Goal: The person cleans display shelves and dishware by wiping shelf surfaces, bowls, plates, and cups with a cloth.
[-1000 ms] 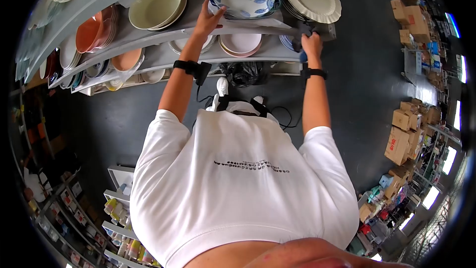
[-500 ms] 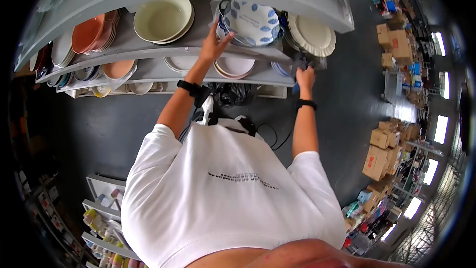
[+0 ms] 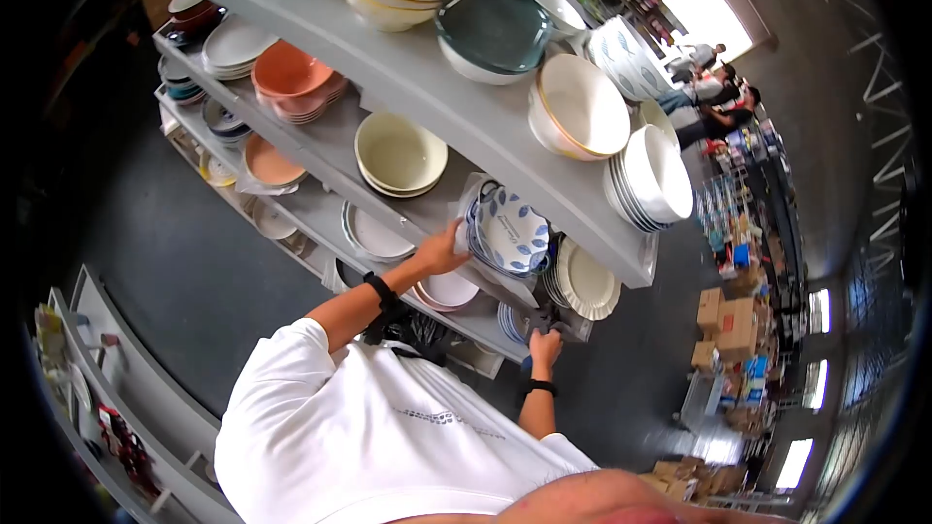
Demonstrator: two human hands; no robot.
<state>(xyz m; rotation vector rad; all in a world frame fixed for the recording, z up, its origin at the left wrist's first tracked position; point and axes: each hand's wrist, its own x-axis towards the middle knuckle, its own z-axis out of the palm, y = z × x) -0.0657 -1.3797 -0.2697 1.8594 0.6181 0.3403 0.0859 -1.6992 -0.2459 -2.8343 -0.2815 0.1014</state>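
Observation:
My left hand (image 3: 443, 248) is at the left edge of a stack of blue-leaf-patterned dishes (image 3: 512, 231) on the middle shelf, its fingers partly hidden by the stack and clear wrapping. It is unclear whether the fingers grip it. My right hand (image 3: 546, 346) is closed round a dark object (image 3: 547, 318) near the shelf's right end. Just above that hand stand cream scalloped plates (image 3: 588, 278). A pale green bowl (image 3: 401, 153) rests left of the patterned stack.
The upper shelf (image 3: 388, 68) juts out above, loaded with bowls, including white ones (image 3: 657, 175) at its right end. Orange bowls (image 3: 290, 70) stand farther left. Cardboard boxes (image 3: 735, 328) are at the right. Several people (image 3: 718, 116) stand in the distance.
The view has tilted and swung upward, bringing the upper shelf's bowls and distant people into sight. Both hands stay at about the same places on the shelf.

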